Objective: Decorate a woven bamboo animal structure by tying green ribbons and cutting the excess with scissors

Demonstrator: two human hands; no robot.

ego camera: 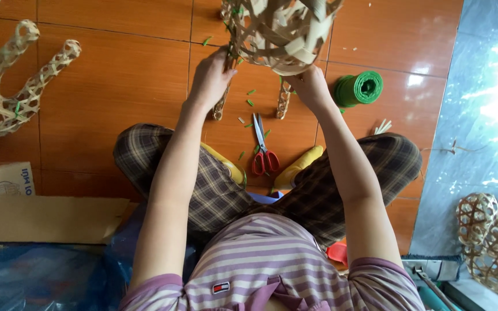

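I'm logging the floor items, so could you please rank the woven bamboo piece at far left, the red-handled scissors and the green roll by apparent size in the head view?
1. Woven bamboo piece, clearly largest.
2. Red-handled scissors, longer but slim.
3. Green roll, shorter; close to the scissors in area, so this ranking is unsure.

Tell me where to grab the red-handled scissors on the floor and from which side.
Take the scissors by the red loop handles, coming from the person's side, between the yellow slippers. They lie flat on the tile floor, closed, blades pointing away toward the woven bamboo piece that the left hand and right hand hold. The handles sit nearest and clear of the blades.
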